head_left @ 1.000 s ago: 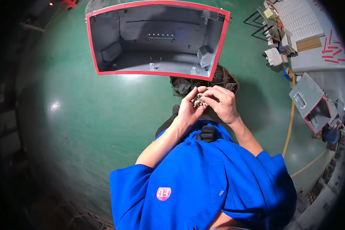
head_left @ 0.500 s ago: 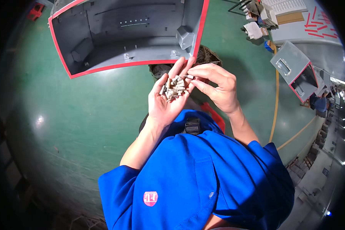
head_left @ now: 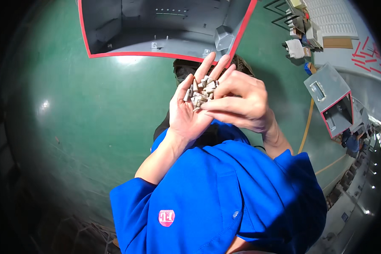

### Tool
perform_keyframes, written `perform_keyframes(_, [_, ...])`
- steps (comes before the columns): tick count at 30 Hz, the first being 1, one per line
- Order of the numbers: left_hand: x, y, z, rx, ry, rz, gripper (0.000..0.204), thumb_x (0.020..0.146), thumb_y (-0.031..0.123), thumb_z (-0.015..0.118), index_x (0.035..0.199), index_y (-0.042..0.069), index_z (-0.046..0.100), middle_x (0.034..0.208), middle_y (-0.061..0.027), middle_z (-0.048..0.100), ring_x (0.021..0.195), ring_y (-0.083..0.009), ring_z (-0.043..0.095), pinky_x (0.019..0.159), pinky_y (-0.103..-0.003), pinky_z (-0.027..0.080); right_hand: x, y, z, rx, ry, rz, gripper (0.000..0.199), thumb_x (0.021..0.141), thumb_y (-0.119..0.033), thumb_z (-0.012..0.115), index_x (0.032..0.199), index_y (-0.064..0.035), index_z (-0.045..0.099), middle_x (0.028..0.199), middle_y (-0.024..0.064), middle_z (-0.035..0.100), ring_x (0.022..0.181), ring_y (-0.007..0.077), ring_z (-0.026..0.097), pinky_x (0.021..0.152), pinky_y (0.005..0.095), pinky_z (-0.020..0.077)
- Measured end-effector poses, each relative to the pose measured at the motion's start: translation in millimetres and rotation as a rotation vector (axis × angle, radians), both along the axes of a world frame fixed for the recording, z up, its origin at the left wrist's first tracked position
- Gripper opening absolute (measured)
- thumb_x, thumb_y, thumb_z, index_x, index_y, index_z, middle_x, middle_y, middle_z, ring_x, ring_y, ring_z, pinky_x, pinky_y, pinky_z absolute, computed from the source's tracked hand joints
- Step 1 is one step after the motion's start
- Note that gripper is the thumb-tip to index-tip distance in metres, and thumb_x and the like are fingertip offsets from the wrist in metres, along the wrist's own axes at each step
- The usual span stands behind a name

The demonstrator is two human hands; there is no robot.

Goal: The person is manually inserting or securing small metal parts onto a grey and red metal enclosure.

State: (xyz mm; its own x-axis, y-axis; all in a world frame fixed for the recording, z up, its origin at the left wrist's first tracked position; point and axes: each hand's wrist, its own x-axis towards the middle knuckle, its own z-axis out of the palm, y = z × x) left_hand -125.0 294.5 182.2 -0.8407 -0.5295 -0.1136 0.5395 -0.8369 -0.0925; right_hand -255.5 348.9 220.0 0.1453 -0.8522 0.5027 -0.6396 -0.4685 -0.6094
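Note:
My left hand (head_left: 186, 114) is palm up with its fingers stretched forward, and cradles a heap of small tapered plugs (head_left: 202, 91), greyish white and beige. My right hand (head_left: 245, 99) reaches over the heap from the right. Its fingers are bent, with the tips touching the plugs near the edge of the palm. Thumb and forefinger lie close together there; what is between them, if anything, is hidden. Beyond my hands stands a large grey box-shaped housing (head_left: 169, 36) with red edging; my left fingertips overlap its near edge in the picture.
Behind my hands, a dark container (head_left: 184, 70) shows partly under the housing. At right stands a smaller grey cabinet (head_left: 326, 84) with red edging. Red strips (head_left: 368, 59) lie on a pale surface near boxes (head_left: 315, 34). Yellow lines (head_left: 307, 127) mark the green floor (head_left: 93, 135).
The housing and surroundings have shifted in view, up and to the right. My right hand has moved from pinching one plug above the left fingers to reaching down onto the heap.

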Motion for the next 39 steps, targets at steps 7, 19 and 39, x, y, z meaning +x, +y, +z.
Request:
perform_keyframes(7, [18,-17,-5,0.021,-0.003,0.125,0.05,0.096,0.023,0.026,0.142,0.005,0.025,0.147,-0.0163,0.024,0.138,-0.0323,0.019,0.113,-0.042,0.017,35,-36,-11,-0.141,0.418,0.072,0.018,0.058,-0.013,0.063,0.076,-0.0102,0.065,0.075,0.0003,0.057,0.069,0.0162,0.058,0.058,0.0295,0.0486])
perform_keyframes(19, [115,-225,-81,0.25,-0.283,0.328,0.017,0.092,0.016,0.05,0.081,0.004,0.051,0.071,-0.0026,0.043,0.055,-0.0105,0.034,0.04,-0.022,0.026,63,-273,-59,0.34,-0.46,-0.004,0.012,0.081,-0.008,0.062,0.088,0.0017,0.062,0.077,0.007,0.06,0.065,0.0129,0.059,0.059,0.0265,0.0475])
perform_keyframes(39, [212,-407,-123,-0.462,-1.208,0.383,0.035,0.096,0.017,0.047,0.123,-0.004,0.053,0.057,0.0079,0.029,0.047,-0.0015,0.026,0.042,-0.017,0.02,103,-542,-128,-0.369,-0.212,-0.456,0.015,0.068,0.0,0.067,0.082,0.0012,0.067,0.078,0.0146,0.067,0.071,0.0242,0.066,0.065,0.0305,0.0502])
